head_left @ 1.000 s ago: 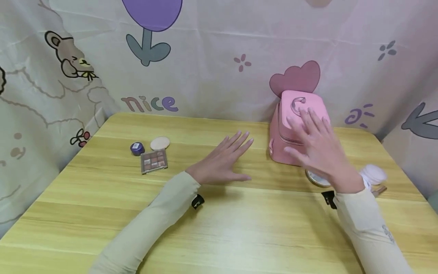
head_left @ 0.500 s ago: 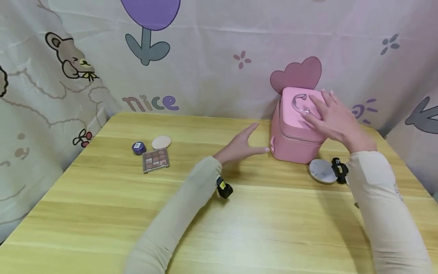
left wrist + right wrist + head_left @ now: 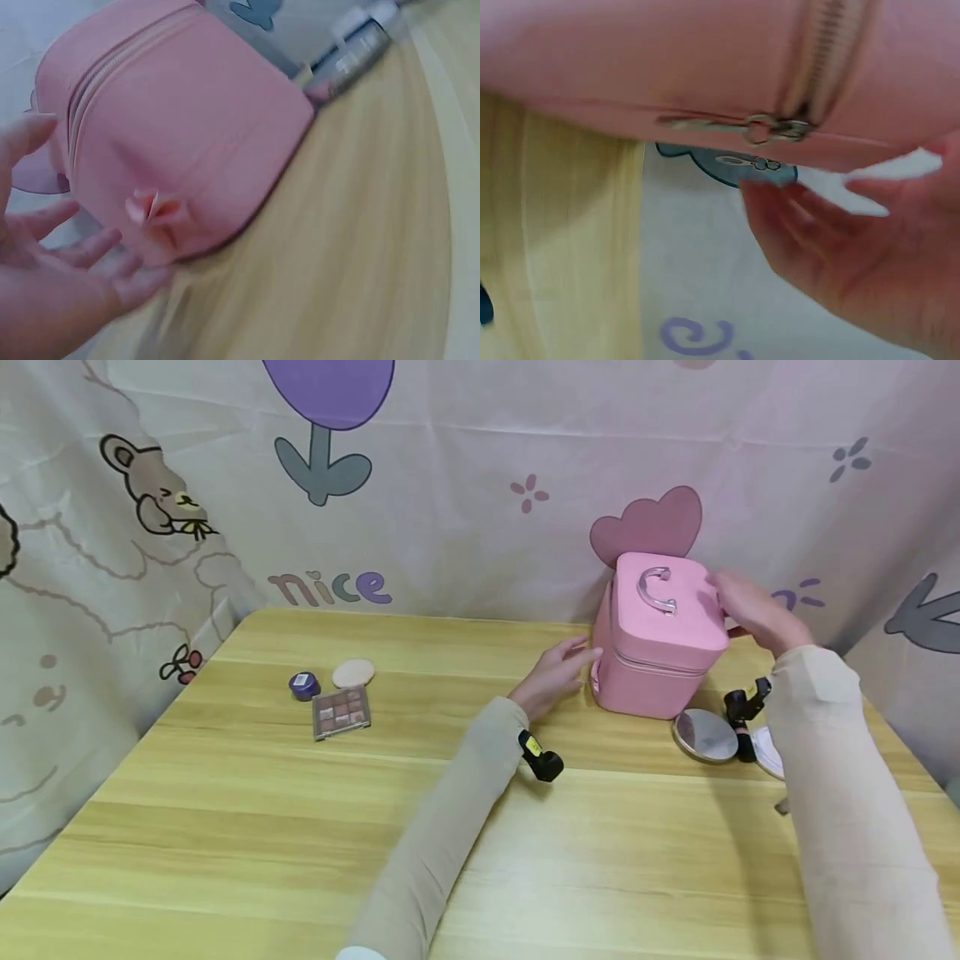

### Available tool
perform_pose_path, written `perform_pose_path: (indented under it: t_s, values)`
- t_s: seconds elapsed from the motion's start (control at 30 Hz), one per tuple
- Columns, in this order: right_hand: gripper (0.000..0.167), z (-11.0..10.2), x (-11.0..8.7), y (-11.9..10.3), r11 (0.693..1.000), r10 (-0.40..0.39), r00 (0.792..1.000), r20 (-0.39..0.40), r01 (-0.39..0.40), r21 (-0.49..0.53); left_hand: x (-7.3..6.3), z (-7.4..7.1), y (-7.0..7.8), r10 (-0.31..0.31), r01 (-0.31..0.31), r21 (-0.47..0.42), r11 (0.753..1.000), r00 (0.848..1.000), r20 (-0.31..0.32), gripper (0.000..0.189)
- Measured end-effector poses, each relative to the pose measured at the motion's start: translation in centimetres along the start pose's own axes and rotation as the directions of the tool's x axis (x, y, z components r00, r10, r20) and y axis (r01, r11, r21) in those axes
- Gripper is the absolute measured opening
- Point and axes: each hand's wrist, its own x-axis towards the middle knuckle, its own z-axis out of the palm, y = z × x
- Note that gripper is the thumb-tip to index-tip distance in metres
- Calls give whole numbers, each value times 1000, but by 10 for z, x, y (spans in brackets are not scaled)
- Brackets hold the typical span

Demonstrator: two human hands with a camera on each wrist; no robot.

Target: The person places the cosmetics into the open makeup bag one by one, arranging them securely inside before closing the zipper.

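Note:
A pink zippered cosmetic case (image 3: pixel 663 685) with a silver top handle (image 3: pixel 654 591) stands at the back right of the table. My left hand (image 3: pixel 553 677) is at its left side, fingers spread and loosely bent beside a small pink side loop (image 3: pixel 161 210). On the opposite side, my right hand (image 3: pixel 757 610) reaches round the case's right edge, its fingertips hidden from the head view. The right wrist view shows the fingers bent near metal zipper pulls (image 3: pixel 761 129) at the end of the zipper, gripping nothing. The lid is down.
Just in front of the case lie a round mirror (image 3: pixel 707 735), a dark tube (image 3: pixel 745 745) and a white round item (image 3: pixel 768 752) partly behind my right sleeve. At left are a purple jar (image 3: pixel 303 686), a beige puff (image 3: pixel 353 673) and an eyeshadow palette (image 3: pixel 341 712). A printed cloth (image 3: pixel 465 527) hangs behind.
My left hand has moved right, up to the case's left side. My right hand has gone from in front of and above the case to its right side. The case stays in place.

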Motion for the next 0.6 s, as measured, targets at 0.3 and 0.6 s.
perform_pose_path:
  t_s: [0.3, 0.6]
  values:
    - [67, -2, 6, 13, 958, 102, 986, 135, -134, 254, 10, 22, 1, -24, 13, -152, 988, 997, -70, 56]
    - [62, 1, 3, 18, 954, 123, 975, 185, -167, 248, 10, 26, -10, 8, -20, -122, 992, 996, -92, 55]
